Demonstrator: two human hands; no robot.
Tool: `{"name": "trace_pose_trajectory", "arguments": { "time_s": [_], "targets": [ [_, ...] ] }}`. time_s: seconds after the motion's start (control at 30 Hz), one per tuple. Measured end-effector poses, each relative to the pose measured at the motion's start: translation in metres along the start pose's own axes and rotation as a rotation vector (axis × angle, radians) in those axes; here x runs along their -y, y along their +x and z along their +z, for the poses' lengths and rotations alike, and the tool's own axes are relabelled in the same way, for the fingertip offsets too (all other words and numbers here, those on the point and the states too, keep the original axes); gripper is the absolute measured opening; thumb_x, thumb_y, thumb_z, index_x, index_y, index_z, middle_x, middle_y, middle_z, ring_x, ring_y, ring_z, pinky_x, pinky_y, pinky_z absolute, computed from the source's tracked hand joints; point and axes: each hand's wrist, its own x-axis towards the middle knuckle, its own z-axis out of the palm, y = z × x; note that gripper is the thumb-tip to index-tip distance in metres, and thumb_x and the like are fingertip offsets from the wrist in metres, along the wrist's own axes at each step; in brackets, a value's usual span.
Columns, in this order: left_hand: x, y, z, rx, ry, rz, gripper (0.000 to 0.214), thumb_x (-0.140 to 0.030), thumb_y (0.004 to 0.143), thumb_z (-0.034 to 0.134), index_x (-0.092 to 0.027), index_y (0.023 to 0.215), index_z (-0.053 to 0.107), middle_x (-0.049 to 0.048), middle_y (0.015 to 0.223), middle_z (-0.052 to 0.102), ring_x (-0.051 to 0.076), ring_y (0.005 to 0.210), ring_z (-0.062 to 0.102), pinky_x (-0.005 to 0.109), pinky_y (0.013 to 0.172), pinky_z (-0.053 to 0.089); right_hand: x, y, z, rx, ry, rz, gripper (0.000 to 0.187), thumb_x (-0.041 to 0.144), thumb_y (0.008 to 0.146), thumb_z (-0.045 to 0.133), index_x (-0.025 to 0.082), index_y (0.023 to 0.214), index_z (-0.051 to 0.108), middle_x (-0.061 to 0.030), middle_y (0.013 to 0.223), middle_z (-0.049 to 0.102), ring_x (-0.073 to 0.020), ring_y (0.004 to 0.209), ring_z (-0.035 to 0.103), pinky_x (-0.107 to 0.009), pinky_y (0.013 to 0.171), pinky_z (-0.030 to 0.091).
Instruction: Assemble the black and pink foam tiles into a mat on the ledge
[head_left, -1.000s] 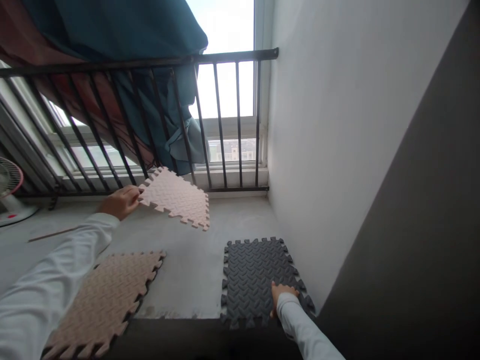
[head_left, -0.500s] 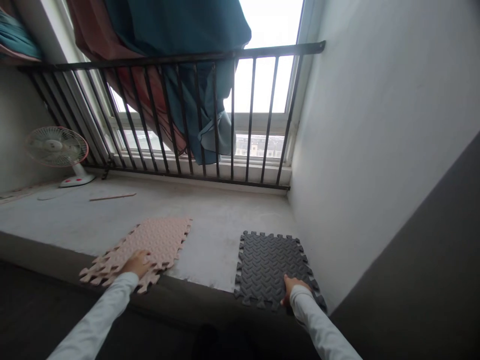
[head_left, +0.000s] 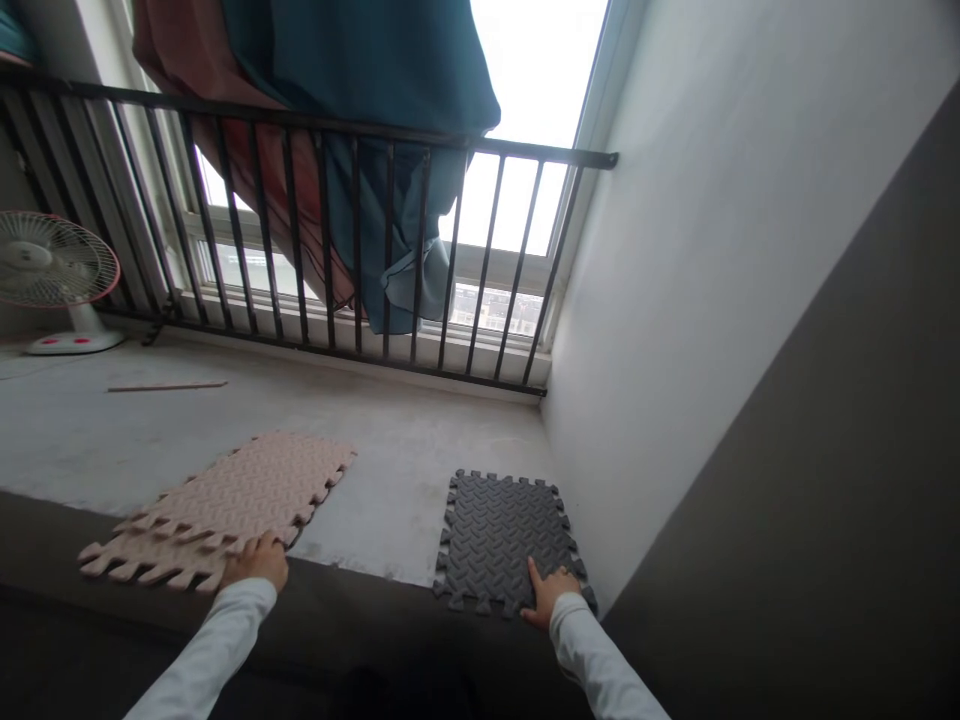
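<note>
Our left hand (head_left: 256,562) lies on the near edge of the pink foam puzzle mat (head_left: 232,505) at 8 o'clock; we cannot tell whether its fingers grip; our right hand (head_left: 551,592) rests palm down, fingers spread, on the dark grey foam puzzle mat (head_left: 499,535) at 5 o'clock, grasping nothing; both mats lie well apart on the concrete floor (head_left: 405,440), their near edges at a dark ledge (head_left: 300,625); a black metal railing (head_left: 315,120) runs across 12 o'clock before a teal curtain (head_left: 360,70); a white desk fan (head_left: 52,265) stands at 10 o'clock.
</note>
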Motion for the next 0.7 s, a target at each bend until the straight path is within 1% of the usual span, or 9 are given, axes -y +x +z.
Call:
{"name": "trace_pose_trajectory", "arguments": {
  "time_s": [0.1,0.17,0.23,0.27,0.33,0.43,0.53,0.6,0.7],
  "targets": [
    [-0.003,-0.024,0.006,-0.096,-0.158,-0.093,0.030,-0.019,0.070,0.037,-0.016,0.086,0.062,0.0140,0.109,0.054,0.027,0.101,0.047,0.039,0.082,0.040,0.002,-0.002,0.004,-0.040,0.008,0.038,0.084,0.050,0.061,0.059,0.017,0.132,0.027,-0.0241,0.119,0.048,-0.0355,0.114,0.040,-0.052,0.087,0.031],
    [-0.024,-0.052,0.016,-0.148,-0.404,-0.080,0.031,-0.022,0.069,0.036,-0.016,0.088,0.061,0.0131,0.105,0.056,0.025,0.095,0.052,0.036,0.085,0.041,0.005,-0.004,0.006,-0.057,0.007,0.080,0.088,0.049,0.058,0.063,0.018,0.132,0.027,-0.0254,0.124,0.042,-0.0358,0.114,0.040,-0.053,0.087,0.031],
    [-0.057,-0.090,0.029,-0.160,-0.727,-0.021,0.027,-0.025,0.067,0.039,-0.022,0.081,0.061,0.0085,0.095,0.060,0.022,0.094,0.055,0.033,0.088,0.042,0.010,-0.009,0.006,-0.092,-0.020,0.078,0.089,0.042,0.055,0.067,0.016,0.131,0.028,-0.0260,0.124,0.042,-0.0348,0.113,0.041,-0.050,0.087,0.033],
    [-0.076,-0.112,0.035,-0.142,-0.885,-0.024,0.025,-0.027,0.065,0.041,-0.024,0.078,0.062,0.0068,0.091,0.062,0.022,0.090,0.056,0.033,0.086,0.044,0.012,-0.012,0.005,-0.111,-0.039,0.050,0.085,0.038,0.055,0.068,0.015,0.129,0.033,-0.0251,0.120,0.047,-0.0334,0.111,0.045,-0.048,0.086,0.034],
    [-0.114,-0.154,0.042,-0.063,-1.166,-0.031,0.021,-0.030,0.061,0.047,-0.027,0.075,0.062,0.0057,0.085,0.064,0.024,0.084,0.059,0.036,0.081,0.047,0.017,-0.019,0.000,-0.153,-0.067,-0.026,0.062,0.029,0.058,0.066,0.014,0.116,0.050,-0.0203,0.106,0.058,-0.0299,0.101,0.053,-0.042,0.082,0.039],
    [-0.152,-0.197,0.038,0.074,-1.439,-0.015,0.020,-0.034,0.056,0.056,-0.030,0.074,0.064,0.0048,0.084,0.066,0.025,0.086,0.059,0.038,0.084,0.045,0.021,-0.030,-0.015,-0.208,-0.076,-0.089,0.028,0.021,0.065,0.057,0.013,0.091,0.064,-0.0141,0.091,0.065,-0.0265,0.089,0.059,-0.036,0.076,0.042],
    [-0.167,-0.202,0.016,0.269,-1.674,-0.106,0.025,-0.033,0.050,0.065,-0.026,0.074,0.064,0.0068,0.085,0.066,0.025,0.090,0.058,0.036,0.086,0.044,0.023,-0.041,-0.037,-0.287,-0.080,-0.099,0.026,0.016,0.072,0.046,0.011,0.091,0.063,-0.0138,0.091,0.065,-0.0254,0.089,0.058,-0.035,0.075,0.042],
    [-0.174,-0.191,-0.003,0.430,-1.848,-0.239,0.030,-0.033,0.049,0.068,-0.023,0.077,0.062,0.0081,0.085,0.066,0.023,0.089,0.059,0.034,0.082,0.045,0.027,-0.050,-0.052,-0.376,-0.066,-0.108,0.026,0.014,0.076,0.040,0.011,0.090,0.063,-0.0138,0.091,0.064,-0.0244,0.088,0.058,-0.034,0.074,0.041],
    [-0.188,-0.170,-0.032,0.660,-2.058,-0.448,0.032,-0.034,0.057,0.066,-0.022,0.086,0.057,0.0069,0.088,0.065,0.019,0.082,0.061,0.030,0.070,0.047,0.041,-0.069,-0.066,-0.568,-0.010,-0.133,0.024,0.018,0.079,0.038,0.015,0.083,0.062,-0.0118,0.086,0.064,-0.0219,0.084,0.058,-0.031,0.070,0.039]
  ]
}}
